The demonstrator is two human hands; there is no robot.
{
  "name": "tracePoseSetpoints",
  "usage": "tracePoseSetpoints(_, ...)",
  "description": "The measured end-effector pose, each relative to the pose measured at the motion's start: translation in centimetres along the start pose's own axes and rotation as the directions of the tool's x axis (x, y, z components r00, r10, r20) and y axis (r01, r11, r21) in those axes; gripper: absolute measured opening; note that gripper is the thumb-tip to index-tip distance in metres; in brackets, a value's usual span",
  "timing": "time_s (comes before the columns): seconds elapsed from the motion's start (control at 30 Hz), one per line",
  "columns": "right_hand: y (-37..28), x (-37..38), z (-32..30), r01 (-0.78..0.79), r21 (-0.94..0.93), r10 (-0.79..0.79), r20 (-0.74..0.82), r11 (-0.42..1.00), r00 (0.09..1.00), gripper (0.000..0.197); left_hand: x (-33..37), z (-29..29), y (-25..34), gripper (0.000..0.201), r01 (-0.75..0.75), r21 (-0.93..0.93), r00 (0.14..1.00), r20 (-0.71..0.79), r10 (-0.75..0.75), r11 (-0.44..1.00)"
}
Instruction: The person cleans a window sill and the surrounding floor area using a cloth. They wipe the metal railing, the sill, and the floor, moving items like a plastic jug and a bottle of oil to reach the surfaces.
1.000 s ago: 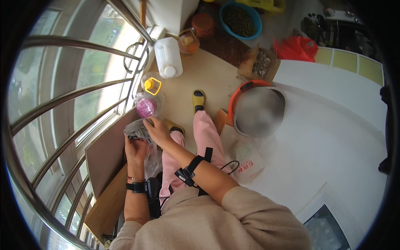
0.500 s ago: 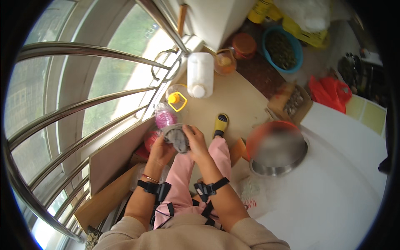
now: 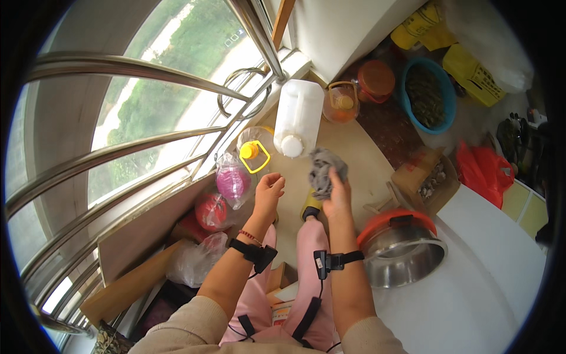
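A crumpled grey cloth [image 3: 324, 171] is bunched in my right hand [image 3: 337, 197], raised over the floor in front of my shoe. My left hand [image 3: 269, 192] hovers apart from it with loosely curled fingers and nothing visible in them. Beyond the hands, a white plastic jug [image 3: 299, 115] stands beside a clear bottle with a yellow cap and handle [image 3: 252, 152]. Close to my left hand are a pink bundle in clear plastic [image 3: 233, 182] and a red one [image 3: 211, 210].
Metal railings [image 3: 130, 144] run along the window at left. On the right, a steel basin [image 3: 407, 262] with an orange-red rim rests on a white surface [image 3: 471, 283]. Farther off are a cardboard box [image 3: 407, 177], a red bag [image 3: 486, 174] and a blue tub [image 3: 448, 103].
My hands have separated. The right carries the grey cloth forward and to the right, while the left has let go of it. The view has shifted slightly.
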State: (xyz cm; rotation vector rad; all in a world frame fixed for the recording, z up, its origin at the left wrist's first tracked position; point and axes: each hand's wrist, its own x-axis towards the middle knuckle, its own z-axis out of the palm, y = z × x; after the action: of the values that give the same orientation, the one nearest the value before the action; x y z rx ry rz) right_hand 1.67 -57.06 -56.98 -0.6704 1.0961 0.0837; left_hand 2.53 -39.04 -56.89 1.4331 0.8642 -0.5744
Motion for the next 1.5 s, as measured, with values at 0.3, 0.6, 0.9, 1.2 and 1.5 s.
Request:
tracePoseSetpoints(0.3,5.3,-2.8,-7.5,-0.137,0.144,0.158,-0.144,0.98,0.977,0.04,18.3,9.6,3.3,0.065,-0.61,0.605,0.706,0.12,0.698,0.512)
tracePoseSetpoints(0.6,0.3,-7.2,-8.3,0.035,0.255,-0.001,-0.133,0.966,0.991,0.035,18.0,9.6,2.2,0.028,-0.373,0.721,0.909,0.158,0.386,0.584)
tracePoseSetpoints(0.9,-4.9,-11.5,-6.2,0.185,0.082,-0.172,-0.151,0.979,0.974,0.034,3.9,7.4,4.2,0.034,-0.198,0.403,0.969,0.219,0.116,0.894)
tracePoseSetpoints(1.2,2.6,-10.1,-2.8,0.566,-0.615,-0.732,-0.027,0.549,0.681,0.05,-11.0,7.2,4.9,0.032,-0.523,0.507,0.838,0.452,0.305,0.685)
tracePoseSetpoints(1.5,-10.3,-9.5,-7.9,0.105,-0.121,-0.1,0.042,0.987,0.994,0.037,-16.7,7.4,6.2,0.048,-0.605,0.685,0.795,0.544,0.267,0.406)
